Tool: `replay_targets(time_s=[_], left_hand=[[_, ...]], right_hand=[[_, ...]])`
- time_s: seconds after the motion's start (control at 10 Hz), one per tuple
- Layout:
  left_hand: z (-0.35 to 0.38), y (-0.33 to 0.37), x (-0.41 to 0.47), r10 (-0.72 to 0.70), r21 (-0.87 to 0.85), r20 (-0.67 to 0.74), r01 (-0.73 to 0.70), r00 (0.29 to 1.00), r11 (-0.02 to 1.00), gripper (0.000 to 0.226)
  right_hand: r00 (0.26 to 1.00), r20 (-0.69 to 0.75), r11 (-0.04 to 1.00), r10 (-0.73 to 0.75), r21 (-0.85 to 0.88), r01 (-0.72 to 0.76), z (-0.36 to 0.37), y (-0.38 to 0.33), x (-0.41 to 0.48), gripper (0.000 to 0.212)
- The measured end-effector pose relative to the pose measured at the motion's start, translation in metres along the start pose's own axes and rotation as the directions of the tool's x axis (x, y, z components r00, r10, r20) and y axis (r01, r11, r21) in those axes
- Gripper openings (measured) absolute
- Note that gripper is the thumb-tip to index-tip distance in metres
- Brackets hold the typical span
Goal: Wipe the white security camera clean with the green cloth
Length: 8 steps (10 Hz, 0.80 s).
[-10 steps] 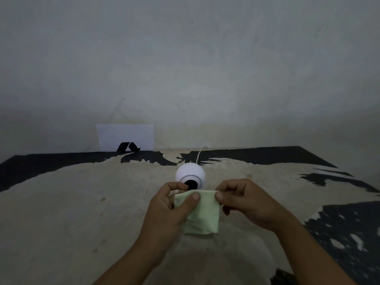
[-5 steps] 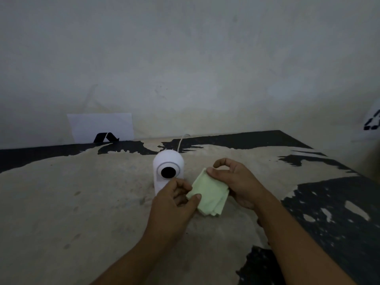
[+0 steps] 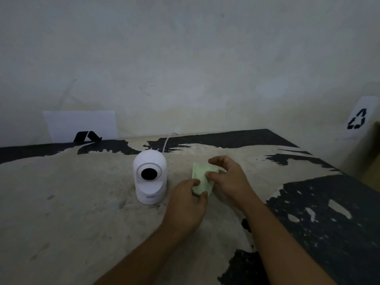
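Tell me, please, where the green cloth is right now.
In the head view the green cloth is held between the left hand and right hand, right of centre, just right of the white security camera and not touching it.

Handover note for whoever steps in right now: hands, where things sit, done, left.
Left hand: pinching the near edge of the green cloth.
Right hand: fingers on the cloth's far side.
Cloth is folded small, between both hands, right of the white security camera and not touching it.
Camera stands upright on the table, lens toward the person, cable out the back.
Done: cloth in hand.
Left: wipe the camera; no contact visible yet.
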<state>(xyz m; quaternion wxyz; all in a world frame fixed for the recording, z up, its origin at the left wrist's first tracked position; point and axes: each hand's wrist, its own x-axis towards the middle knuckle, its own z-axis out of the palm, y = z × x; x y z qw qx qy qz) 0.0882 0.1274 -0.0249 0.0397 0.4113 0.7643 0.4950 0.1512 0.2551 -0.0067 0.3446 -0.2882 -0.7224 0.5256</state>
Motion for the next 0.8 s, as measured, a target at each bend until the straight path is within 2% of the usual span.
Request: replay_targets(time_s=[0.2,0.3,0.4,0.5,0.6,0.7,0.8], left_hand=[[0.006,-0.002,0.001,0.045,0.136,-0.005,-0.044,0.999,0.990,0.043],[0.008,-0.007,0.002,0.049,0.281,0.033,-0.056,0.998,0.958,0.047],[0.007,-0.008,0.000,0.057,0.313,0.043,-0.068,0.997,0.947,0.045],[0.001,-0.007,-0.004,0.131,0.279,0.051,-0.140,0.990,0.950,0.034],[-0.006,-0.004,-0.010,0.191,0.220,0.057,-0.199,0.980,0.955,0.030],[-0.029,0.007,-0.025,0.261,0.138,0.058,-0.266,0.964,0.954,0.018],[-0.051,0.015,-0.031,0.245,0.106,0.028,-0.247,0.969,0.963,0.016]], right_hand=[[0.992,-0.093,0.996,-0.089,-0.020,0.087,0.003,0.011,0.004,0.023],[0.983,-0.089,0.973,-0.160,-0.179,0.142,0.005,0.020,0.006,0.018],[0.974,-0.001,0.914,-0.226,-0.346,0.212,0.004,0.022,0.007,0.017],[0.959,0.175,0.773,-0.221,-0.569,0.282,0.007,0.026,0.010,0.029],[0.957,0.180,0.701,-0.225,-0.652,0.288,0.008,0.027,0.011,0.032],[0.961,0.102,0.703,-0.257,-0.662,0.259,0.010,0.020,0.005,0.021],[0.971,0.010,0.757,-0.240,-0.624,0.194,0.011,0.011,0.000,0.016]])
